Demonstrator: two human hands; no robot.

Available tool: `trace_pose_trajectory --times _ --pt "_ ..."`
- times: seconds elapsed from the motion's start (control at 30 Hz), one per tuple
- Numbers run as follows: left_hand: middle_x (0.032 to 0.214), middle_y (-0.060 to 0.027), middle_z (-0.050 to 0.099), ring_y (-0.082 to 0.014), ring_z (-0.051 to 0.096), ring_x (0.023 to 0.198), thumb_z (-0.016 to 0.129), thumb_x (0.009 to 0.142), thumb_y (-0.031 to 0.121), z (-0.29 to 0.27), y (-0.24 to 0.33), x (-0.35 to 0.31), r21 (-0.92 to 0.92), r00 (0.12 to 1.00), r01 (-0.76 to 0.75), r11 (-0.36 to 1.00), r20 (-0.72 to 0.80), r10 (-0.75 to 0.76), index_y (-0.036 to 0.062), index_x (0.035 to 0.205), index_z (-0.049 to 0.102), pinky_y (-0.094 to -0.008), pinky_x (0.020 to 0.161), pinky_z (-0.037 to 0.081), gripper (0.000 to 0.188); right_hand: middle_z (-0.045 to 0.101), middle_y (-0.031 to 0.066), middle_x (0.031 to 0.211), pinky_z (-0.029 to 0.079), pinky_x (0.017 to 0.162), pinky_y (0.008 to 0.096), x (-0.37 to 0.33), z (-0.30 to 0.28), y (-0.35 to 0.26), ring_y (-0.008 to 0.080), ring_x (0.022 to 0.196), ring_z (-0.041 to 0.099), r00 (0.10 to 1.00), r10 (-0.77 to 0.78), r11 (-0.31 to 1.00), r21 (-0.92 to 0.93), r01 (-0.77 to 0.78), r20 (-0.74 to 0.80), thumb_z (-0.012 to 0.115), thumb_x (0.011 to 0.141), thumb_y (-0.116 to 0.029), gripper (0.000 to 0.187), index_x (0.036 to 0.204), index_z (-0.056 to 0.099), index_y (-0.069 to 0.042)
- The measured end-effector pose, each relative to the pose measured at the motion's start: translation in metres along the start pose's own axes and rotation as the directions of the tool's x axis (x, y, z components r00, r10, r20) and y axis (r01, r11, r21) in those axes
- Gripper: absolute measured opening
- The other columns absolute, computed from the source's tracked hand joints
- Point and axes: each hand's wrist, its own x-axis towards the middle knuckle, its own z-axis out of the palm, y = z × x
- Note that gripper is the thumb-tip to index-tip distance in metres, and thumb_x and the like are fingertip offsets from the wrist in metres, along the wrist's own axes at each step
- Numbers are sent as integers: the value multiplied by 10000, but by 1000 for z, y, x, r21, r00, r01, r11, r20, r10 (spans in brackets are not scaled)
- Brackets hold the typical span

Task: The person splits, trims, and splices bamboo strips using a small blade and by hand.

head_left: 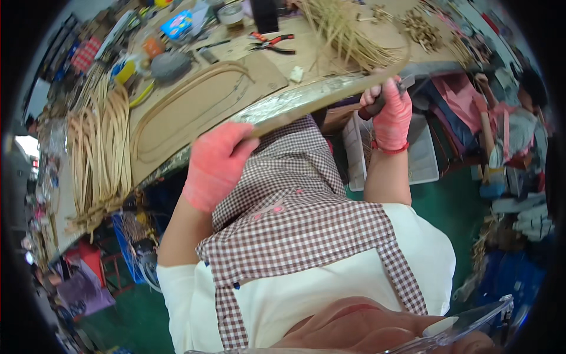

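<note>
My left hand [219, 162], in a pink glove, is closed around one end of a long, flat bamboo strip [318, 105]. The strip slants up to the right, across the table's front edge, and its far end curves upward past my right hand. My right hand [390, 115], in a pink glove with bare fingertips, is closed on a dark-handled knife [370, 111]. A bit of its metal blade shows beside the thumb, close to the strip. Whether the right fingers also pinch the strip I cannot tell.
Red-and-black pliers [276, 44], a grey stone [171, 66] and a board with a bent strip frame [194, 103] lie on the table. Bundled strips [100, 153] are at the left, thin split strips [348, 35] at the back. A white crate [424, 156] stands below.
</note>
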Motion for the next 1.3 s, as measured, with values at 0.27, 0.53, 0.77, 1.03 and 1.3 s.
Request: trace_pose_trajectory --times 0.27,0.53,0.77,1.03,1.3 --pt "886 -120 679 -327 659 798 725 806 38 -5 -28 -23 232 997 -74 970 -8 78 62 945 691 -385 699 526 145 469 2 665 417 524 295 3 -14 -5 138 554 465 982 181 957 242 -163 -56 632 963 -406 425 1156 624 -28" --pt "882 -130 697 -333 664 774 718 791 36 -23 -40 -39 574 970 -174 800 -41 241 77 967 710 -412 655 532 181 540 -7 685 409 498 243 7 -8 1 84 539 490 991 94 965 -237 -113 -92 748 887 -228 417 1190 599 18" --pt "911 -123 703 -337 658 809 689 769 24 -34 -52 -48 681 978 -160 715 12 208 78 993 708 -434 702 527 231 512 -5 627 410 488 235 9 -7 17 86 524 485 949 306 940 -184 -288 78 733 876 -174 334 1114 597 18" --pt "1190 -167 631 -361 608 1049 795 736 138 -29 -41 -50 595 999 -36 803 45 11 73 1316 569 -443 894 492 626 566 1 636 417 499 222 -18 11 48 80 539 527 906 368 901 -321 -292 210 698 902 -171 227 1042 613 -13" --pt "1133 -201 644 -352 647 1010 669 925 208 56 -31 -44 -378 972 214 901 176 -157 73 1335 541 -384 859 523 450 651 18 911 511 747 235 -100 78 77 74 826 616 723 560 827 -336 -451 405 710 912 -137 236 1105 616 -38"
